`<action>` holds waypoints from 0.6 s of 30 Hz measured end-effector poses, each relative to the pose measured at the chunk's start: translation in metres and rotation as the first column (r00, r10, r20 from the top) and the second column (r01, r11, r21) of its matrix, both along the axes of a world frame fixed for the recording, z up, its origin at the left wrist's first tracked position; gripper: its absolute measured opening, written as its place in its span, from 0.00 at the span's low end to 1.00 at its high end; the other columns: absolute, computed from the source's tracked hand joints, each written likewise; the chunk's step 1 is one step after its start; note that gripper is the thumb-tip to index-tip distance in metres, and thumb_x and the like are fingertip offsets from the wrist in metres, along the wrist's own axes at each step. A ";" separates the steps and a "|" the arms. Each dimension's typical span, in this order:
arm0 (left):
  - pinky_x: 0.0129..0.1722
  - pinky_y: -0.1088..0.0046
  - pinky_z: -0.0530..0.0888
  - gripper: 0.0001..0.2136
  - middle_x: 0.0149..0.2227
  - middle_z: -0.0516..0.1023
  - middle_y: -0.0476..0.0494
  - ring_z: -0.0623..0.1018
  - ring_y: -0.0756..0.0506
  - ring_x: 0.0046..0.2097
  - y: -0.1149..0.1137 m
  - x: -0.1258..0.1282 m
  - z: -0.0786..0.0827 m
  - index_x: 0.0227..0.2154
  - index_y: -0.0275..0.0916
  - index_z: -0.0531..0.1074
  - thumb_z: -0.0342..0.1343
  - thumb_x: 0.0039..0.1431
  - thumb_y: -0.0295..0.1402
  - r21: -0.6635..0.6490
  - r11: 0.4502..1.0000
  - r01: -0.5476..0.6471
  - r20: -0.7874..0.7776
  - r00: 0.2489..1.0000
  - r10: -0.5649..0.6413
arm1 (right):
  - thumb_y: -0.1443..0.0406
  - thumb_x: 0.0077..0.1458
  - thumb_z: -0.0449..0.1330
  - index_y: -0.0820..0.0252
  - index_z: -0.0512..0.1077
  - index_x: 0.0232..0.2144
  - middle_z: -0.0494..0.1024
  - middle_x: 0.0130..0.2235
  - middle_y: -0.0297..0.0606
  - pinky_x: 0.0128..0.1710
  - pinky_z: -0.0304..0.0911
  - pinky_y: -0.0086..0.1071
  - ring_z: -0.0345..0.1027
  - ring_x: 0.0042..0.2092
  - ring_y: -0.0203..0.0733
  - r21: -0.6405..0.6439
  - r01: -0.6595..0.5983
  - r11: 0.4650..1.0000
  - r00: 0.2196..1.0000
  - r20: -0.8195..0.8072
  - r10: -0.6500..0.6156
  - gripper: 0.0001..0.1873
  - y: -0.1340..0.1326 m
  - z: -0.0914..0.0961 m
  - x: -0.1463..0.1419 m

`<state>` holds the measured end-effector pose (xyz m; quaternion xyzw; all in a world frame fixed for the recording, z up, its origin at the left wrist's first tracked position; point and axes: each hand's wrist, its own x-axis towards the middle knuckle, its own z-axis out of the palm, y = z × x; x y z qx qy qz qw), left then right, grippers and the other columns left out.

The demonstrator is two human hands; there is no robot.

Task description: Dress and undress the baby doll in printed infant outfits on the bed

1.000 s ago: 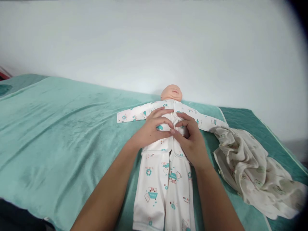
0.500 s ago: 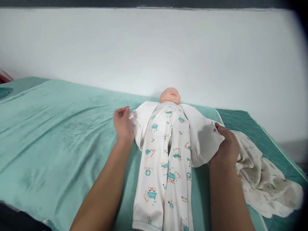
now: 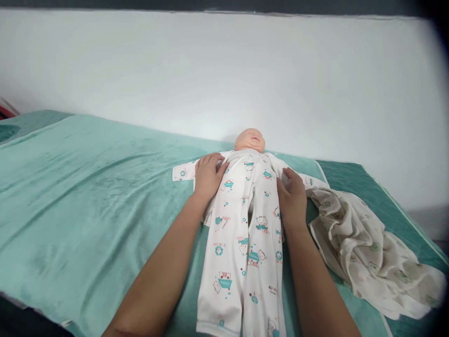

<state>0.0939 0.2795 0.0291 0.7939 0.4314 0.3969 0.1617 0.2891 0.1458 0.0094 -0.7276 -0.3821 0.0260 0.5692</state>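
Observation:
A baby doll [image 3: 249, 140] lies on its back, its head at the wall end. White printed baby trousers [image 3: 224, 281] are spread lengthwise over its front, from the neck down. A white printed baby top [image 3: 184, 172] lies beneath them, its sleeves stretched out to both sides. My left hand [image 3: 209, 177] rests open on the left side of the top, fingers extended and thumb near the trousers' edge. My right hand [image 3: 293, 199] is against the right side of the clothes, thumb and fingers apart; some fingertips are hidden.
A crumpled cream patterned cloth [image 3: 372, 252] lies to the right, against the right sleeve. Everything rests on a light green velvety sheet [image 3: 105, 201], with a darker green cover [image 3: 354, 175] at the right. A white wall [image 3: 210, 70] stands behind.
Both hands have let go of the top's white flaps and moved inward to the doll's sides. The flaps no longer spread outward, and both printed sleeves now show.

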 end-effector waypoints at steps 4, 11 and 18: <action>0.62 0.60 0.59 0.08 0.53 0.77 0.49 0.71 0.43 0.57 0.005 0.005 -0.001 0.43 0.47 0.74 0.56 0.63 0.40 -0.069 0.998 -0.008 0.059 0.998 0.012 | 0.57 0.55 0.56 0.61 0.73 0.49 0.73 0.56 0.49 0.61 0.56 0.50 0.63 0.59 0.50 0.052 0.000 0.999 0.999 0.032 -0.001 0.22 0.013 -0.009 0.004; 0.60 0.59 0.60 0.09 0.51 0.78 0.48 0.71 0.42 0.56 0.009 0.007 -0.002 0.43 0.47 0.74 0.52 0.65 0.38 -0.064 0.998 -0.023 0.033 0.999 0.025 | 0.58 0.59 0.51 0.54 0.73 0.50 0.74 0.56 0.45 0.64 0.41 0.59 0.62 0.60 0.52 -0.131 0.055 0.990 0.960 0.279 -0.017 0.20 0.033 -0.011 0.017; 0.61 0.59 0.59 0.11 0.53 0.77 0.48 0.71 0.43 0.57 0.017 0.004 -0.002 0.47 0.47 0.72 0.51 0.65 0.35 -0.056 0.998 0.019 -0.010 1.000 -0.020 | 0.54 0.59 0.53 0.53 0.78 0.44 0.82 0.41 0.40 0.52 0.60 0.44 0.73 0.43 0.49 -0.301 0.128 0.945 0.958 0.283 -0.040 0.18 0.054 0.009 0.035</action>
